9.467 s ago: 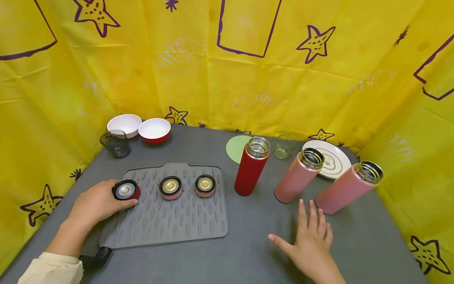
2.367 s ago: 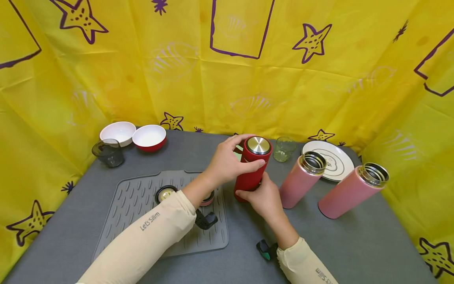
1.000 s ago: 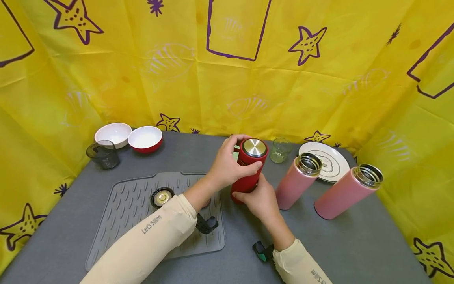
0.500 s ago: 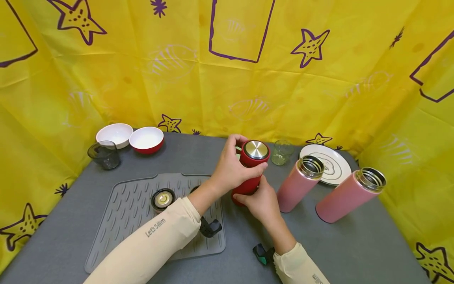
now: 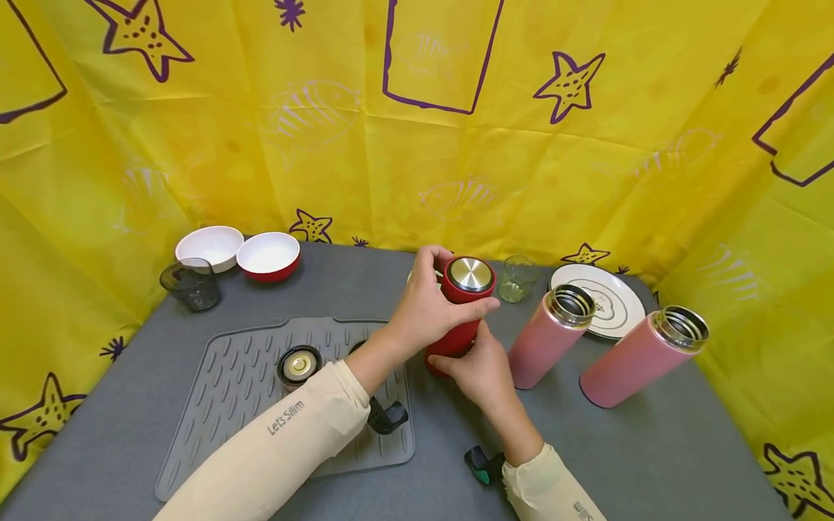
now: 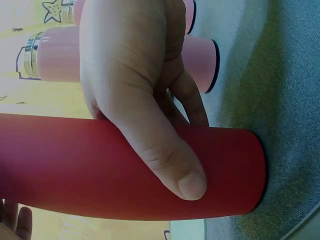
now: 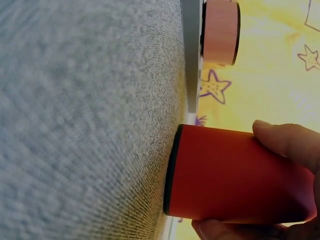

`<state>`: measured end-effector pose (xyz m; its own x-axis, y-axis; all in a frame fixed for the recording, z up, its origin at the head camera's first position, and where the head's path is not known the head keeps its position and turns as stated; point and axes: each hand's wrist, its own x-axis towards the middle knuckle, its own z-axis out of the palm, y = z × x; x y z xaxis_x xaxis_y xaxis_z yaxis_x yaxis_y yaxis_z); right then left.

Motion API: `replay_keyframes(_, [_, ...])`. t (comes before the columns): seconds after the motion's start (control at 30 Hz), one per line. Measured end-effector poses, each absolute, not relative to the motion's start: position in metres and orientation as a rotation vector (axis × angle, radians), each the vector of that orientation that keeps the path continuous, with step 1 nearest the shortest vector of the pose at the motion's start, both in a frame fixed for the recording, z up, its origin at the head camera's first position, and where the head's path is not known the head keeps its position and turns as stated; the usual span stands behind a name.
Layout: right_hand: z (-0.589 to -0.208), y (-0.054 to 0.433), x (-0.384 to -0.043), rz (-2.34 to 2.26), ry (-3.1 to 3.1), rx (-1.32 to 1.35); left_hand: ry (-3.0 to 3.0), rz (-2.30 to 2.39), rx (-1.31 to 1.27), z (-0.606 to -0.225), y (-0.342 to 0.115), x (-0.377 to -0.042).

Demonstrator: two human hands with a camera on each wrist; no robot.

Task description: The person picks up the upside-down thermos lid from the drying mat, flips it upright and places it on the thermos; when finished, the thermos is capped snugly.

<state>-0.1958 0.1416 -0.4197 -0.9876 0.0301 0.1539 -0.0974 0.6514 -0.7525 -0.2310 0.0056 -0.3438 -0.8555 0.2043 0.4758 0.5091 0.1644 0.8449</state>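
Observation:
A red insulated bottle (image 5: 458,336) stands upright on the table, topped by a red lid (image 5: 470,276) with a shiny metal disc. My left hand (image 5: 426,307) grips the lid, thumb in front and fingers behind, partly hidden. Lower down, my right hand (image 5: 482,367) holds the bottle's body. In the left wrist view the right hand's thumb (image 6: 170,165) lies along the red wall. The right wrist view has the bottle (image 7: 225,175) between thumb and fingers, its base on the table. One upturned lid (image 5: 300,364) sits on the grey mat (image 5: 241,376); another is mostly behind my left forearm.
Two lidless pink bottles (image 5: 547,340) (image 5: 635,362) stand to the right, a white plate (image 5: 619,297) behind them. A green-tinted glass (image 5: 517,278) is just behind the red bottle. Back left are two bowls (image 5: 268,253) (image 5: 210,244) and a dark glass (image 5: 191,284).
The red lid has gone from the mat's left side onto the red bottle with my left hand. My right hand has moved from over the table onto the bottle. Lately the left thumb shifts slightly rightward.

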Motion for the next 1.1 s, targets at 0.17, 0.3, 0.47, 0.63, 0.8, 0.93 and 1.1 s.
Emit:
replay_keyframes(0.17, [-0.4194, 0.1417, -0.1954, 1.222, -2.745, 0.026, -2.158, -1.724, -0.784, -0.3436, 0.002, -0.2327])
replay_keyframes(0.3, [-0.42, 0.1416, -0.196, 1.211, -2.74, 0.029, -2.185, -1.744, -0.826, -0.3442, 0.001, -0.2321])
replay_keyframes(0.47, [-0.4218, 0.1417, -0.1971, 1.235, -2.719, 0.049, -2.224, -1.782, -0.696, -0.3449, 0.0054, -0.2301])
replay_keyframes(0.63, [-0.421, 0.1413, -0.196, 1.228, -2.733, 0.031, -2.186, -1.721, -0.71, -0.3453, 0.0055, -0.2322])
replay_keyframes(0.8, [-0.4199, 0.1414, -0.1957, 1.2, -2.753, 0.012, -2.182, -1.671, -0.819, -0.3454, 0.0007, -0.2344])
replay_keyframes(0.93, [-0.4207, 0.1416, -0.1965, 1.209, -2.736, 0.04, -2.202, -1.729, -0.808, -0.3453, 0.0013, -0.2322])
replay_keyframes(1.1, [-0.4225, 0.1417, -0.1976, 1.234, -2.721, 0.061, -2.228, -1.763, -0.668, -0.3427, 0.0073, -0.2293])
